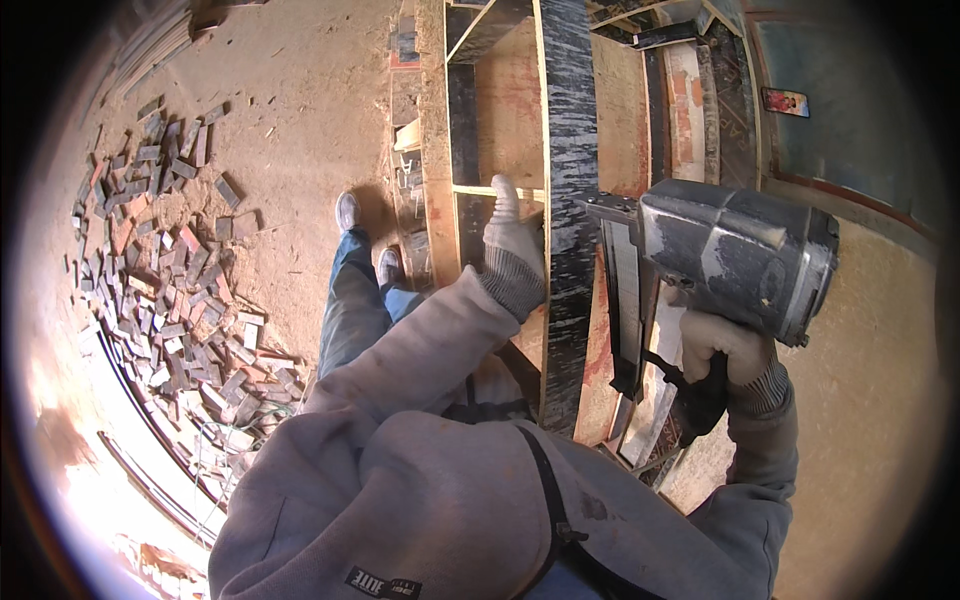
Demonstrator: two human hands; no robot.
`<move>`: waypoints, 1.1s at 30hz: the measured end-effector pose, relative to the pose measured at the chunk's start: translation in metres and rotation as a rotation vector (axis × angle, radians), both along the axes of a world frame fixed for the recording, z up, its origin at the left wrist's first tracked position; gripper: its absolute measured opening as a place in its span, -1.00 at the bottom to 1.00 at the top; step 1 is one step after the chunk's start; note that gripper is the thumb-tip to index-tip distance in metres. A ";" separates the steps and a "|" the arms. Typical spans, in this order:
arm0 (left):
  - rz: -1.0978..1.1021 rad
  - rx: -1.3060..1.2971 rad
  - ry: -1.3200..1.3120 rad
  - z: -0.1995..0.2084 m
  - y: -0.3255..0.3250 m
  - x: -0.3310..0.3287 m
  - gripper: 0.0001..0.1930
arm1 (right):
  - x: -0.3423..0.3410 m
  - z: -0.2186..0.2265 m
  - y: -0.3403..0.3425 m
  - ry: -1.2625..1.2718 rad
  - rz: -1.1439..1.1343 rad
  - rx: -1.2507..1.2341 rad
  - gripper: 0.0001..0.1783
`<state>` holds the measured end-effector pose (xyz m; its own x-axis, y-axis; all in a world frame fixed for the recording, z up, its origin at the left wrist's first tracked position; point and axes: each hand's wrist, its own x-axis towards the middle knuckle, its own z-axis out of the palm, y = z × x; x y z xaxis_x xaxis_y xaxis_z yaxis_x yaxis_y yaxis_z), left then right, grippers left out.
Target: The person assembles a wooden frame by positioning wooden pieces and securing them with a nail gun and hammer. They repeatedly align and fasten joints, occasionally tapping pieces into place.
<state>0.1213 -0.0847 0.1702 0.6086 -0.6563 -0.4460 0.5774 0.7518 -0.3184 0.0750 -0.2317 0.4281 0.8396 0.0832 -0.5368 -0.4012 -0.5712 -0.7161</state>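
Observation:
My right hand (725, 348), in a pale work glove, is wrapped round the handle of a scuffed black nail gun (735, 250). The gun's nose points left, toward a black-streaked board (570, 200) that stands on its edge. Its long magazine runs down beside that board. To the left of the board, my left hand (515, 240), gloved too, reaches into a wooden frame (440, 160). Its thumb lies across a thin wooden slat (475, 190) that spans the frame. The other fingers are mostly hidden, and the hand appears closed on the slat.
Many wood offcuts (180, 270) lie heaped on the dusty floor at left. A phone (786, 102) rests on a dark surface at the upper right. More framing with a dark plank (725, 120) stands right of the streaked board. A person's shoe (347, 211) shows beside the frame.

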 end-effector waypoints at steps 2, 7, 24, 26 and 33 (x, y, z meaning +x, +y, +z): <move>-0.031 0.068 -0.049 -0.003 -0.002 -0.001 -0.01 | 0.000 0.001 0.001 0.129 -0.064 -0.039 -0.80; -0.017 -0.042 -0.061 0.002 0.000 -0.001 0.06 | 0.004 0.007 -0.002 0.255 -0.313 -0.082 -0.74; -0.461 0.438 -0.262 -0.019 0.062 0.043 -0.32 | 0.028 0.026 -0.033 0.044 -0.274 0.186 -0.71; -0.545 0.717 -0.335 -0.009 0.072 0.087 -0.14 | 0.054 0.022 -0.025 0.005 -0.313 0.252 -0.68; -0.081 -0.097 -0.395 0.009 0.031 0.254 -0.18 | 0.174 0.017 0.008 -0.106 -0.106 0.075 -0.67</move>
<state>0.3752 -0.0538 0.1790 0.6651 -0.7367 -0.1221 0.7256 0.6762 -0.1274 0.2490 -0.2240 0.4454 0.8976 0.0276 -0.4399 -0.3759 -0.4734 -0.7966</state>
